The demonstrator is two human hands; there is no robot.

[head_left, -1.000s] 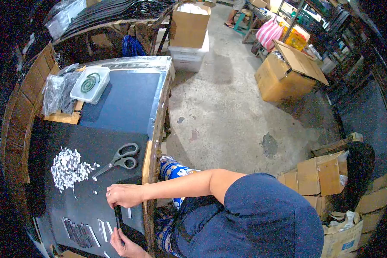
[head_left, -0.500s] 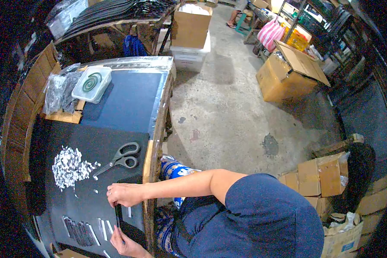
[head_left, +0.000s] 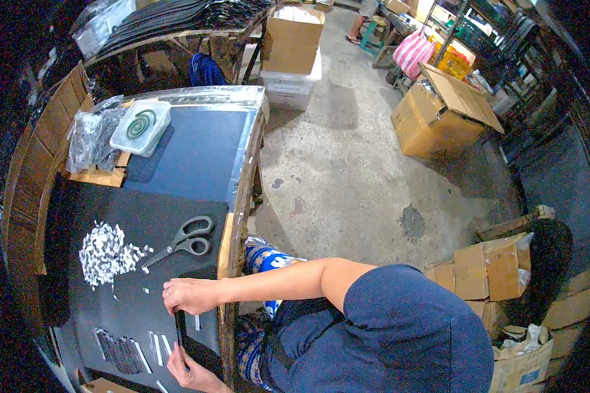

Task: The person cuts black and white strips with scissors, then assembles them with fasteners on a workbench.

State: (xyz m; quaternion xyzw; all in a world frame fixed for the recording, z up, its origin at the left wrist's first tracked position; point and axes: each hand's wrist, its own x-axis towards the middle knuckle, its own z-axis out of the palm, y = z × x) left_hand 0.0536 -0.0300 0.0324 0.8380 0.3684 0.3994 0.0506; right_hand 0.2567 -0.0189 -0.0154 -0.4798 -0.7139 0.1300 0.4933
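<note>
A narrow black strip (head_left: 179, 327) runs between my two hands above the dark table mat. My right hand (head_left: 193, 296) pinches its far end, while the fingers of my left hand (head_left: 190, 373) close on the near end. Beside the strip lies a short white strip (head_left: 198, 322). Left of my hands are several loose white strips (head_left: 157, 348) and a row of black strips (head_left: 121, 354). Black-handled scissors (head_left: 189, 237) rest with their handles apart beyond my right hand. A heap of small white cut pieces (head_left: 110, 255) sits to their left.
A clear plastic tub (head_left: 140, 130) with a green coil stands at the table's far end beside crumpled clear plastic (head_left: 93, 139). Cardboard (head_left: 39, 177) lines the left side. Cartons (head_left: 442, 114) stand on the concrete floor. Another person's leg (head_left: 357, 29) shows far off.
</note>
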